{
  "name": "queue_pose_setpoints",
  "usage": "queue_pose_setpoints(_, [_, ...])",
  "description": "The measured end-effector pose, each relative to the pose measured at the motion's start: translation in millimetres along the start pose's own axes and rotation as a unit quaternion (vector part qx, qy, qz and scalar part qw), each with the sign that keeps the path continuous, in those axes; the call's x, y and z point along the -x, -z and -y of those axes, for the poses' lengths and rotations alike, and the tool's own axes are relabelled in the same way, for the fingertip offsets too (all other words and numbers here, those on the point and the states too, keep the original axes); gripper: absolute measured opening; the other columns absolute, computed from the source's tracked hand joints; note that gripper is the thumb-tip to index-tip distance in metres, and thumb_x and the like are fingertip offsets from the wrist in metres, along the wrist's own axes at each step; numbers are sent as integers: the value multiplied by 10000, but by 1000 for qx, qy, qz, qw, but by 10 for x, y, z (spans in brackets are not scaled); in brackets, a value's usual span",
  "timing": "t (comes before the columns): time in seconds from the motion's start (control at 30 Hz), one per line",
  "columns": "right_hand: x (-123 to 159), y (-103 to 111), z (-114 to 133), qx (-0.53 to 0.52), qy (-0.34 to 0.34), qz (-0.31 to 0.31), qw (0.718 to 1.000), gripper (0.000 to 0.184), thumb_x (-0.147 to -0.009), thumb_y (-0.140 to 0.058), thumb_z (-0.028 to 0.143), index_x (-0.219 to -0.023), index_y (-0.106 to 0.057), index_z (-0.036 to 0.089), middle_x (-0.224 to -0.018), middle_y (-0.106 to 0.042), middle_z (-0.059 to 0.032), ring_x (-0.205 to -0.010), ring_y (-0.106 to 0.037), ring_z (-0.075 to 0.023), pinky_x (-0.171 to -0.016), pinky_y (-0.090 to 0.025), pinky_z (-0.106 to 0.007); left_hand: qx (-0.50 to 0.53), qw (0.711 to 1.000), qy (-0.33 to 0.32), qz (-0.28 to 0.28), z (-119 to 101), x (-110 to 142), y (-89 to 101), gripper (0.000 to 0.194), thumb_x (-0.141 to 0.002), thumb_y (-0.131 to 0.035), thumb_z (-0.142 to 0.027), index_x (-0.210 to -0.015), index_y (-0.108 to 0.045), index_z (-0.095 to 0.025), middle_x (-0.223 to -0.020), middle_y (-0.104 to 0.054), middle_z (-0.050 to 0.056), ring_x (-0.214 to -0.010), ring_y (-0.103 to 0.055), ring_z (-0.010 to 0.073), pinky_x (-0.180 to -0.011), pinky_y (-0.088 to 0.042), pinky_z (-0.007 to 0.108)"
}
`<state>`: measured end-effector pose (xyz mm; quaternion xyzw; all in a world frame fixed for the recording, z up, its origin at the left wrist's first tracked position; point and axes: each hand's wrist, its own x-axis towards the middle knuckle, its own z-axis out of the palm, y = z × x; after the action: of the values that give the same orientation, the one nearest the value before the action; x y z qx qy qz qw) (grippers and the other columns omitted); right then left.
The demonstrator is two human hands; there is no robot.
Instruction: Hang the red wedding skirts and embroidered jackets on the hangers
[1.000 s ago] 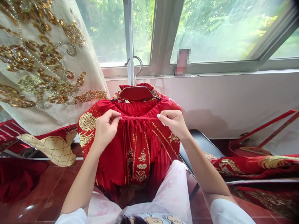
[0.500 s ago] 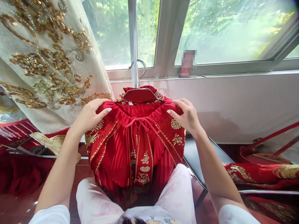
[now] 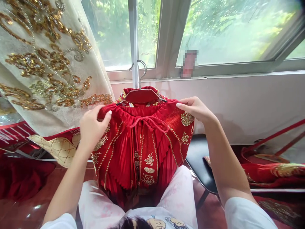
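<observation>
A red pleated skirt with gold embroidery hangs in front of me from a red hanger whose metal hook sits by a window post. Its red drawstring is tied in a bow at the middle of the waistband. My left hand pinches the waistband at its left end. My right hand grips the waistband at its right end, fingers curled over the edge. Both hands hold the waist spread wide.
A cream garment with gold sequins hangs at the left. A black chair seat stands at the right, beside red embroidered cloth on the floor. A windowsill runs behind. My knees in pale trousers are below the skirt.
A second ago both hands pulled the drawstring ends taut at the centre. They let go of it and moved outward to the waistband's two ends, which now sits slightly higher and wider.
</observation>
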<state>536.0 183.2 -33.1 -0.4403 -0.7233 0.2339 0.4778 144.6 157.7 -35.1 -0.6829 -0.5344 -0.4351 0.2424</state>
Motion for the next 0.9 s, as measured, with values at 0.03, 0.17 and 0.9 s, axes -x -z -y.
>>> queue_pose_setpoints(0.03, [67,-24,-3,-4,0,-7,1000,358,-771,-683,509,-814,-720,156,-727,-687,-46,-659,-622,-187,-568,-475,-276,-7,1000,15,24,79,4,48,369,-815,-610,-525,-1020,-703,-233,-811,-703,48,-713,-580,230,-672,-393,317])
queue_pose_setpoints(0.17, [312,-238,-36,76,51,-121,988,381,-795,-642,396,-1106,-675,179,-1018,-715,-76,-914,-659,-236,-787,-524,-345,-38,998,34,27,189,149,119,372,-872,-552,-480,-1094,-685,-212,-935,-726,63,-814,-600,230,-741,-415,307])
queue_pose_setpoints(0.9, [193,-113,-83,-251,-127,66,957,447,-642,-777,488,-982,-718,204,-751,-707,-44,-592,-648,-186,-528,-501,-279,333,891,281,130,355,117,62,426,-735,-669,-410,-965,-661,-51,-746,-651,9,-660,-493,103,-644,-400,222])
